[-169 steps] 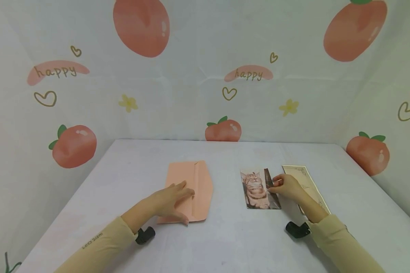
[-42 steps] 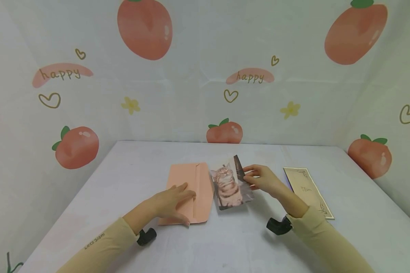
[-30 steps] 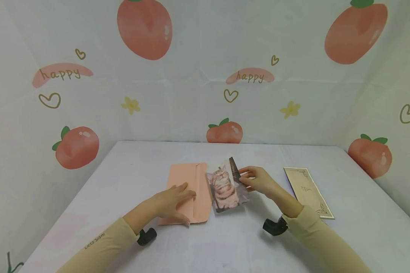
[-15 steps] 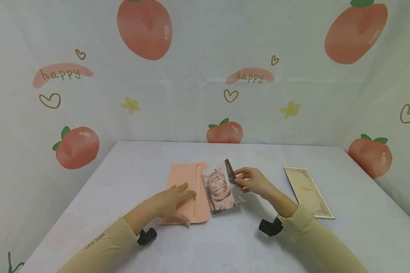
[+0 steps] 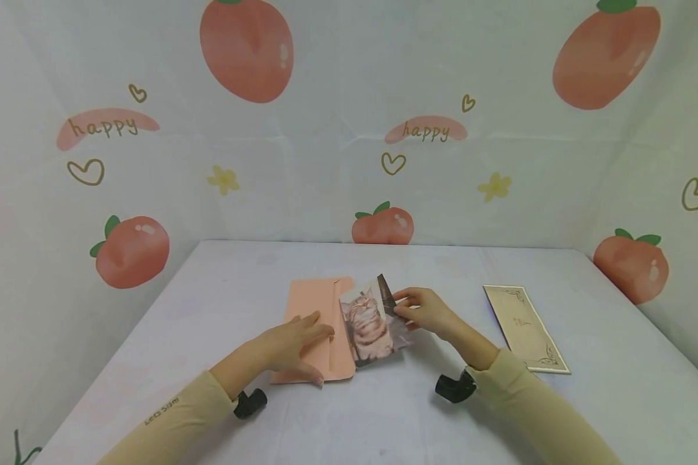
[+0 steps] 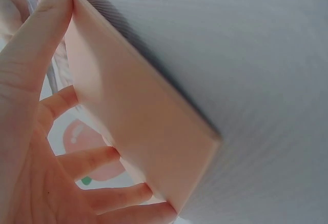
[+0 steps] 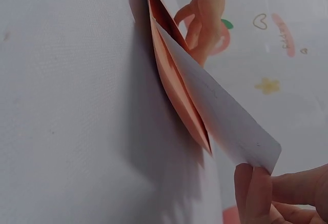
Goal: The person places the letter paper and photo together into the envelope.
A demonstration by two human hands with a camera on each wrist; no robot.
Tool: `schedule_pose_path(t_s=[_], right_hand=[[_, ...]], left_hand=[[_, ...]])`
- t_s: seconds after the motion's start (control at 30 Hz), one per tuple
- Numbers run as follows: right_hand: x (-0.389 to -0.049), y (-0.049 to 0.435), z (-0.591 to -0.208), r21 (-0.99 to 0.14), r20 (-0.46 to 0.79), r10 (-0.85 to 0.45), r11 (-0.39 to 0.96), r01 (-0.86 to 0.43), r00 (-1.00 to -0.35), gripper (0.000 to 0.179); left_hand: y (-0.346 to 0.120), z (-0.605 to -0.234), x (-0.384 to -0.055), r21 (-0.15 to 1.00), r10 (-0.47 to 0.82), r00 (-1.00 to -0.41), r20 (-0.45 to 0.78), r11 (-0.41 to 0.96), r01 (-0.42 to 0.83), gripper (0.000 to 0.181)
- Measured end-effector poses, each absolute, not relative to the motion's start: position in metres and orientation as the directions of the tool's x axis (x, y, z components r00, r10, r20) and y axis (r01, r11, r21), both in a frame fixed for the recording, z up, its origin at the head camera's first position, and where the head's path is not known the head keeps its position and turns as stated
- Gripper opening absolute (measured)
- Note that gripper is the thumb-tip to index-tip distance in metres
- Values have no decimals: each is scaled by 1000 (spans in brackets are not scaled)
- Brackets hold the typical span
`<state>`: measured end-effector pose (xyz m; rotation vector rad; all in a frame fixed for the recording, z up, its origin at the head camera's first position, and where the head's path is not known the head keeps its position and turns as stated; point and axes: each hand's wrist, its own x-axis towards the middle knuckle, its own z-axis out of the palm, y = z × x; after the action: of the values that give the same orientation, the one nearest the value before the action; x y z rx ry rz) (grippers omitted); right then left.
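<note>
Centrally: rectangular cat-print paper card [image 5: 369, 326], right edge pinched between thumb and fingers of right hand [image 5: 423, 310], left edge at mouth of peach paper envelope [image 5: 312, 298]; left hand [image 5: 291, 343] atop envelope, fingers spread.

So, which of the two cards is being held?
The cat card: the right hand pinches its edge and holds it tilted. The cream card lies flat on the table, unheld.
</note>
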<state>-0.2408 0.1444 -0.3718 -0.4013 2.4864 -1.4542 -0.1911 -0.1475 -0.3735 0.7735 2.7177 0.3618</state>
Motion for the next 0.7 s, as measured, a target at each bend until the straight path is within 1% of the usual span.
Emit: schedule_pose_path(t_s=[0.27,0.7], right_hand=[[-243,139,-375,-882,-68,-353,459,-110,-933,31],[-245,128,-380,-886,-75,-345,454,-96,-935,32]], left_hand=[[-148,-374,-191,307,551,-811,-197,820,482,87],[-147,-374,-190,301,552,-812,-189,820,487,84]])
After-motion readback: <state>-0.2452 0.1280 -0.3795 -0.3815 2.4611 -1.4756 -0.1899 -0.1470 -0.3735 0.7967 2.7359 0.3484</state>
